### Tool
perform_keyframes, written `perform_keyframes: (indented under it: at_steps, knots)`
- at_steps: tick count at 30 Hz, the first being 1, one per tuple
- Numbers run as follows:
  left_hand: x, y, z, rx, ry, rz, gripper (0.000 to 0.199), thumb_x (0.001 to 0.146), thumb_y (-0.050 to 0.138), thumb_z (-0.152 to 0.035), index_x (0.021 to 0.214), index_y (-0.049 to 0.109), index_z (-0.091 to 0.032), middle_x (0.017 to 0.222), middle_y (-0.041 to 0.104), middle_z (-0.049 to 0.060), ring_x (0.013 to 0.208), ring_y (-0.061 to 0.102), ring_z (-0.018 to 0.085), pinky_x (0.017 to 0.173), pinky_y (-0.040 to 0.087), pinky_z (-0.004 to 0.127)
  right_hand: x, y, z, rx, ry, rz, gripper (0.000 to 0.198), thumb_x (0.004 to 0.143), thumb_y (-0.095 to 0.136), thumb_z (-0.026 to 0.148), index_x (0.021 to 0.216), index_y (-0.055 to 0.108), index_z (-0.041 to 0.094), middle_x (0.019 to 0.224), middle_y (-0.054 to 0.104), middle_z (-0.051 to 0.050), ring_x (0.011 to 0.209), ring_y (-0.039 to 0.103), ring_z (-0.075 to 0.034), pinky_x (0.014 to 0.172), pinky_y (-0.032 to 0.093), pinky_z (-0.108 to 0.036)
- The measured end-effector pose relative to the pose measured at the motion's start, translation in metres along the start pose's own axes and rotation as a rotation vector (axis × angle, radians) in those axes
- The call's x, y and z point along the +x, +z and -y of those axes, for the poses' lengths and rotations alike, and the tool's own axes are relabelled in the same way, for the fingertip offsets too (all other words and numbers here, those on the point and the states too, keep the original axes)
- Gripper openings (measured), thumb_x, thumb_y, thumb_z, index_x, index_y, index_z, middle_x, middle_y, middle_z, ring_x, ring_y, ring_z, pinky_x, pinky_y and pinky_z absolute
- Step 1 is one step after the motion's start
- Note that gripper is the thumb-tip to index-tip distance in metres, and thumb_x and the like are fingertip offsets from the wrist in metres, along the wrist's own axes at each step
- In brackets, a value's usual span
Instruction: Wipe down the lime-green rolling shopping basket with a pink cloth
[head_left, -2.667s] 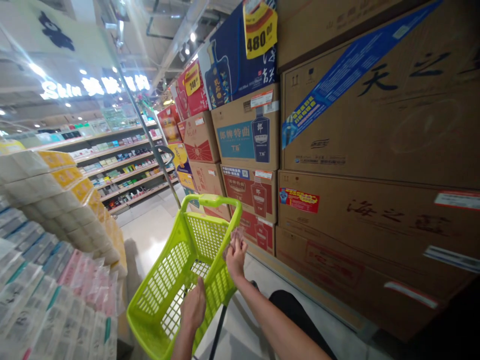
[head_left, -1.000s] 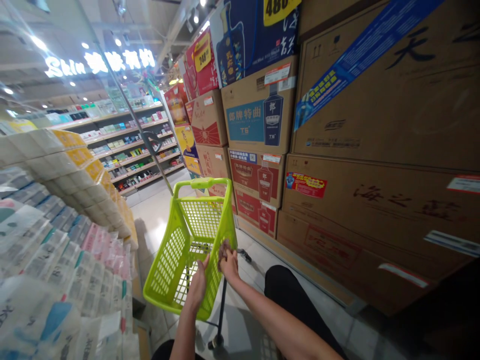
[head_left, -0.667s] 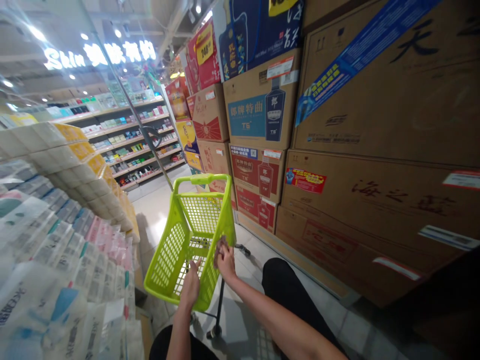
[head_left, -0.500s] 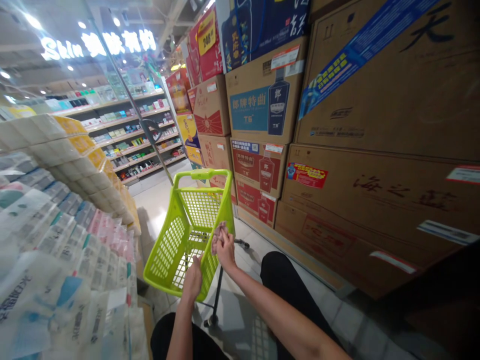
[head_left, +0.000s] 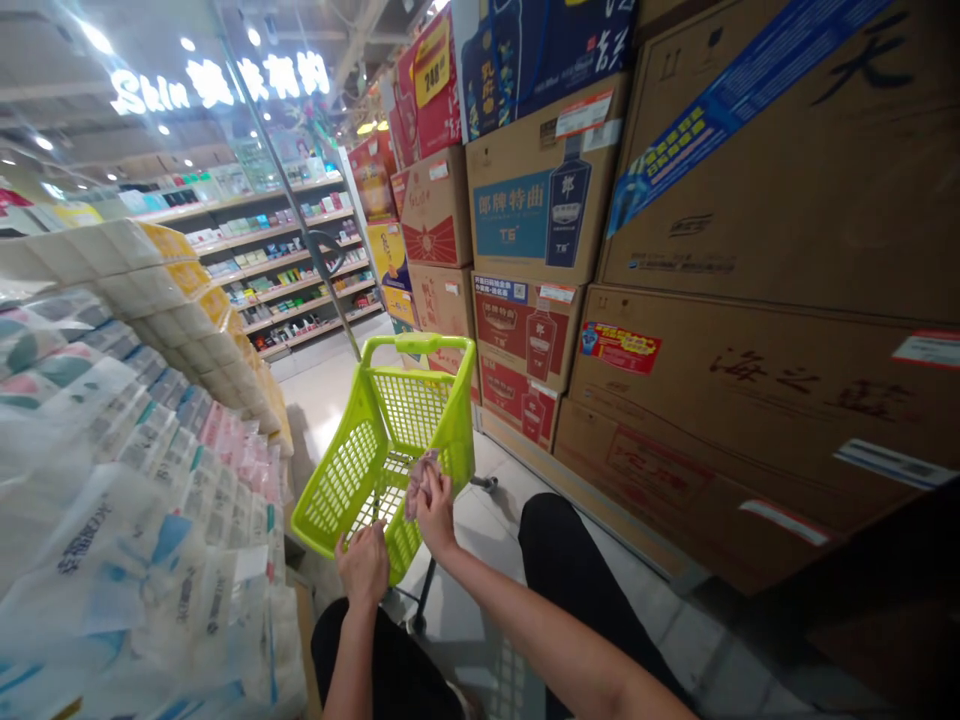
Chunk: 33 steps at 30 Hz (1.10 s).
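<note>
A lime-green shopping cart (head_left: 341, 490) with a perforated plastic basket stands in front of my knees, its handle on the far side. My left hand (head_left: 364, 565) is closed over the basket's near rim, fingers curled to the inside. A crumpled pinkish-brown cloth (head_left: 421, 475) is bunched in my right hand (head_left: 435, 512), fingers closed around it. That cloth lies against the rim on the basket's right side, near the corner. Part of it is hidden under my fingers. Through the basket's holes I see the floor.
Stacked cardboard cartons (head_left: 540, 220) line the right side, close to my knee. Plastic-wrapped tissue packs (head_left: 180, 560) are piled on the left. Beyond the cart, a slanting metal pole (head_left: 300, 215) stands before shelves of small goods (head_left: 292, 270). Pale tiles (head_left: 315, 385) cover the floor.
Along the near rim, my left hand has shifted left and its fingers have curled over more. My right hand has brought the cloth slightly left and nearer. The cart appears tilted a little differently.
</note>
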<state>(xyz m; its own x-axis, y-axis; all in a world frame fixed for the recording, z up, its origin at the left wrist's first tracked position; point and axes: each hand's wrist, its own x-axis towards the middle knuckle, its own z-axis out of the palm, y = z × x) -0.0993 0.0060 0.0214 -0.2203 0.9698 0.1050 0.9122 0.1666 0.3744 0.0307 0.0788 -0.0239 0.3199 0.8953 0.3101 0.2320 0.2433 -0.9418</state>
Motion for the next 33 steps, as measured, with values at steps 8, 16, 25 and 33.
perform_keyframes:
  at_steps: [8,16,25,33]
  knots:
    - [0.002,0.004,-0.031,-0.26,0.06,0.035,0.063,0.1,0.007,-0.042,0.127,0.061,-0.026,0.126,0.067,0.005,0.126,0.053,0.016,0.12,0.016,0.042,0.003,-0.012,-0.016,-0.029,0.098,-0.072,0.049,0.082,0.044,0.022,0.128,0.061,0.017,0.111,0.054,-0.012,0.109,0.058,-0.024,0.101,0.045,-0.039]
    - [0.005,0.018,-0.024,-0.111,0.13,0.007,0.056,0.1,0.015,-0.037,0.121,0.066,-0.028,0.126,0.067,0.001,0.138,0.04,0.02,0.122,0.006,0.045,0.009,-0.031,-0.035,-0.105,0.202,-0.028,0.044,0.072,0.047,0.018,0.109,0.071,0.018,0.088,0.056,-0.007,0.086,0.061,-0.024,0.088,0.051,-0.036]
    - [0.004,0.024,-0.064,-0.085,0.125,0.052,0.058,0.1,0.012,-0.039,0.127,0.062,-0.029,0.133,0.063,0.001,0.137,0.039,0.022,0.116,0.017,0.046,0.012,-0.042,-0.033,-0.072,0.168,-0.064,0.044,0.078,0.045,0.022,0.116,0.067,0.016,0.101,0.057,-0.01,0.1,0.06,-0.024,0.097,0.047,-0.037]
    - [0.028,0.016,-0.037,-0.056,0.166,0.053,0.051,0.1,0.016,-0.034,0.129,0.057,-0.027,0.137,0.059,0.005,0.136,0.04,0.02,0.119,0.012,0.048,0.028,-0.062,-0.012,-0.051,0.022,-0.065,0.048,0.085,0.044,0.022,0.131,0.058,0.018,0.108,0.053,-0.009,0.106,0.058,-0.021,0.101,0.046,-0.036]
